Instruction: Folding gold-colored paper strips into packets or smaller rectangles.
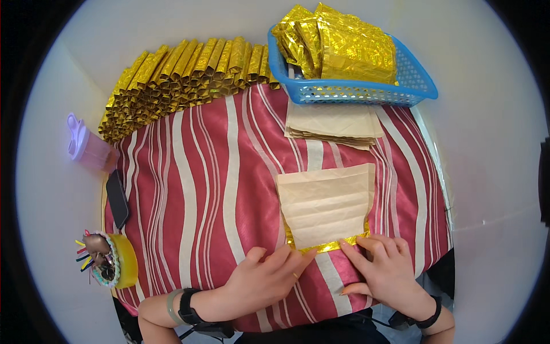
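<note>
A tan paper sheet [326,198] with several crosswise creases lies in front of me, its pale side up. Shiny gold foil [329,246] shows along its near edge and at its lower corners. At the left end of that strip, my left hand [266,278] has bent fingers closed on the edge, the index fingertip on the foil; its thumb is hard to see. My right hand [384,266] rests at the strip's right end. Its index finger touches the foil, the thumb is stretched out apart on the cloth, and the other fingers are curled.
A stack of tan sheets [335,123] lies beyond, against a blue basket [355,92] holding folded gold sheets [355,49]. Many gold foil tubes [189,66] are piled far left. Along the left edge are a pink cup [91,150], a dark flat object [117,199] and a yellow container [127,261].
</note>
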